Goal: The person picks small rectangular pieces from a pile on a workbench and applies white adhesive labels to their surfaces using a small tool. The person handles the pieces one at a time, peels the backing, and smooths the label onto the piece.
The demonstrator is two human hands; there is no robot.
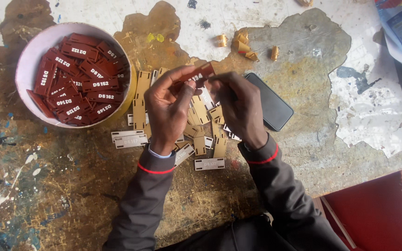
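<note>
both hands, left hand [166, 109] and right hand [238, 104], pinched one red tag [200, 73]; many finished red tags filled the bowl [30, 58], tan backings [201, 123] littered the surface [70, 186] centre.

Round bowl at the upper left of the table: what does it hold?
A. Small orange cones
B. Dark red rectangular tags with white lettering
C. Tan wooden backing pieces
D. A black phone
B: the round bowl is piled with dark red tags, while the tan pieces, the black phone and the orange cones lie outside it on the table.
</note>
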